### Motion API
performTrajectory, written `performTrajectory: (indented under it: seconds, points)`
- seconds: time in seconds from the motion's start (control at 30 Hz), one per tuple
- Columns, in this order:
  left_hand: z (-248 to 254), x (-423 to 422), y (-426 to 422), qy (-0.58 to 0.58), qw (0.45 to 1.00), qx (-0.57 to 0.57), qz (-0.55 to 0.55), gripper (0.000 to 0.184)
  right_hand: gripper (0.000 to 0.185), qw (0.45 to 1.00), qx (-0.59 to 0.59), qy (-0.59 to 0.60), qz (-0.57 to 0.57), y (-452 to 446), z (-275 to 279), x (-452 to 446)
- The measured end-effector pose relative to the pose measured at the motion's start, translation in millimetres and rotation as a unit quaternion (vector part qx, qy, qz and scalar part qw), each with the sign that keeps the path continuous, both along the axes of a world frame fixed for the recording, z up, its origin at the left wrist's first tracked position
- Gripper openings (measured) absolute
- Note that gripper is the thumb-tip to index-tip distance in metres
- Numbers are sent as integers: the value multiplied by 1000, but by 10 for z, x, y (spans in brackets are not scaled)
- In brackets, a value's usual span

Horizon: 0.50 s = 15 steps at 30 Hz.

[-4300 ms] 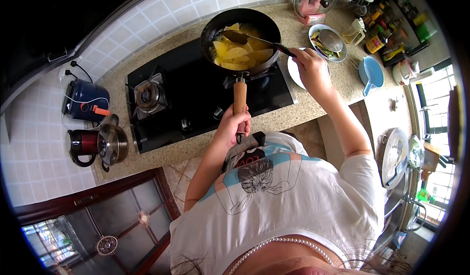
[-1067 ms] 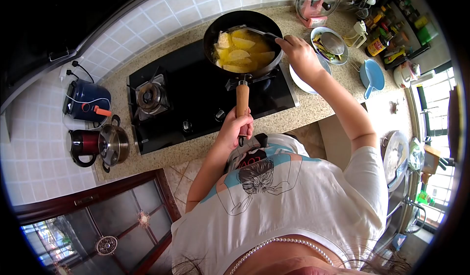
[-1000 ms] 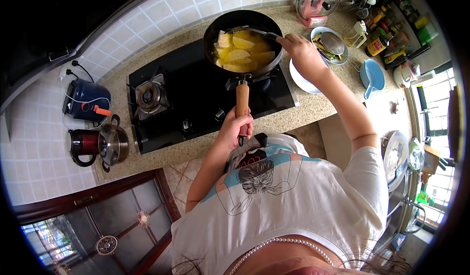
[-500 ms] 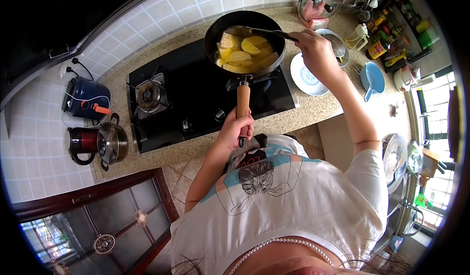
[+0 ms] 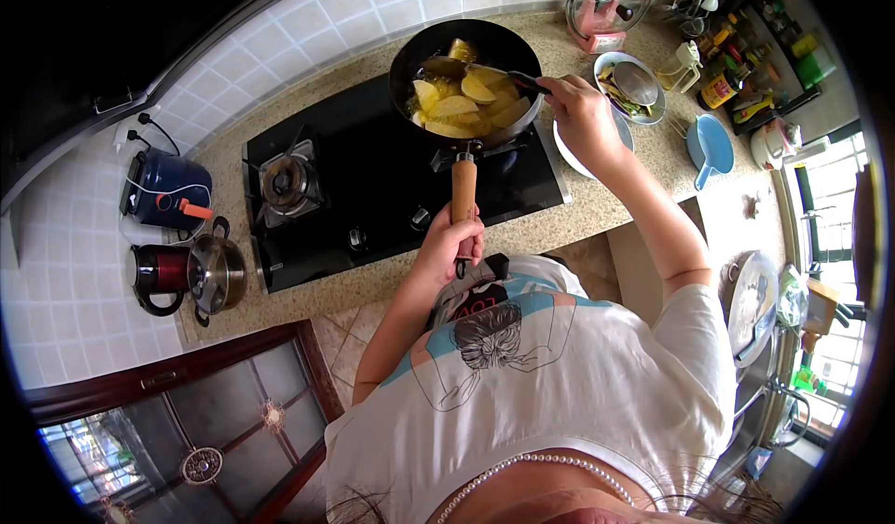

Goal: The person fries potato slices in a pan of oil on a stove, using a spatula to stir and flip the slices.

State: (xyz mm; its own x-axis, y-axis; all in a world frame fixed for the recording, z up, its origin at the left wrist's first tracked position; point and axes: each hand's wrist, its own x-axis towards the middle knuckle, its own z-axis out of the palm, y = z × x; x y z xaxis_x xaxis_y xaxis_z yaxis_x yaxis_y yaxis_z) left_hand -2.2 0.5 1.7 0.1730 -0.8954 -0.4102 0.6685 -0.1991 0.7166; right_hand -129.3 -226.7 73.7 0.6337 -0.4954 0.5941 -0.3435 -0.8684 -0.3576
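Note:
My left hand (image 5: pixel 454 242) is wrapped round the wooden handle (image 5: pixel 463 188) of a black wok (image 5: pixel 403 76) on the right burner of the hob. In the wok, several yellow slices (image 5: pixel 454 106) lie in bubbling oil, and one browner piece (image 5: pixel 461 50) is near the far wall. My right hand (image 5: pixel 580 114) grips the dark handle of a spatula (image 5: pixel 447 67), whose blade is inside the wok at the left, behind the slices. Partly under my right hand is a white plate (image 5: pixel 623 132) on the counter.
A bowl (image 5: pixel 653 114) with vegetable pieces and a strainer, a blue ladle (image 5: pixel 710 146), a glass lid (image 5: pixel 597 30) and bottles (image 5: pixel 716 90) stand right. At the left are a second burner (image 5: pixel 287 185), a lidded pot (image 5: pixel 216 277), a kettle (image 5: pixel 160 277) and a blue appliance (image 5: pixel 172 191).
My right hand has moved slightly left and down with the spatula. The browner piece has shifted toward the wok's far wall. My left hand stays on the handle.

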Motion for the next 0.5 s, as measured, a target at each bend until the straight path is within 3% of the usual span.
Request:
performTrajectory:
  seconds: [0.23,0.5]
  points:
    - [-4,-1,2,-3,1000,1,-3,20,32,999,48,-18,-3,-6,124,-111]
    - [2,12,-7,-8,1000,2,-7,18,36,998,-37,15,-44,-110,29,-227]
